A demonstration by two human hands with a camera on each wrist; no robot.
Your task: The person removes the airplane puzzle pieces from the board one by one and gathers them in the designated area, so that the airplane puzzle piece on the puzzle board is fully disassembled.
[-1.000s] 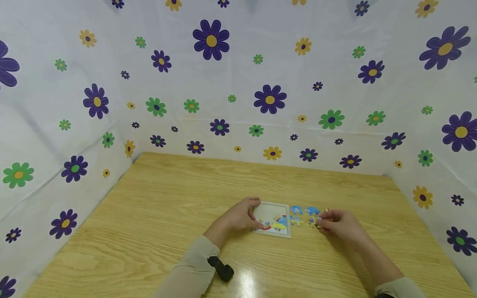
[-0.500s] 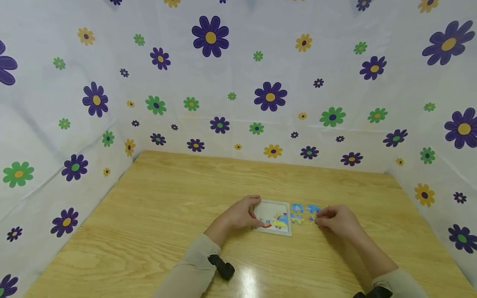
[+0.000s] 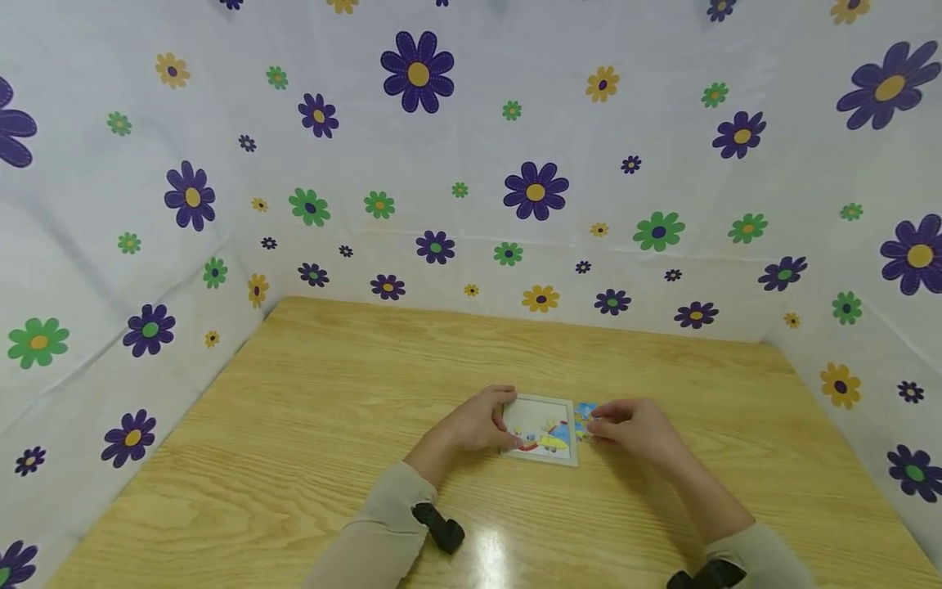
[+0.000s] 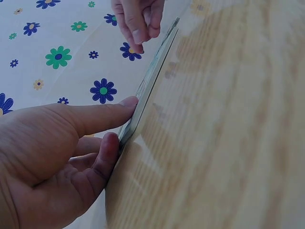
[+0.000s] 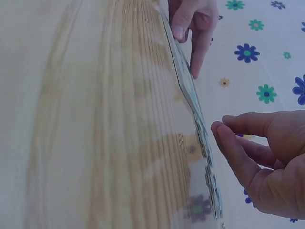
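The left hand [image 3: 474, 421] grips the jigsaw tray [image 3: 537, 412] by its left edge; right of the tray, beside jigsaw pieces [image 3: 585, 410], the right hand [image 3: 642, 429] has fingertips nearly together, any hold unclear.

Both arms reach in from near side. Left forearm [image 3: 430, 460] slants far and right, right forearm [image 3: 712, 499] far and left; sleeves [image 3: 383, 523] end short of bare wrists. Left hand [image 3: 477, 424]: thumb nearer, index farther, spread apart. Right hand [image 3: 639, 432], farther right: thumb and index tips meet, remaining fingers bent.
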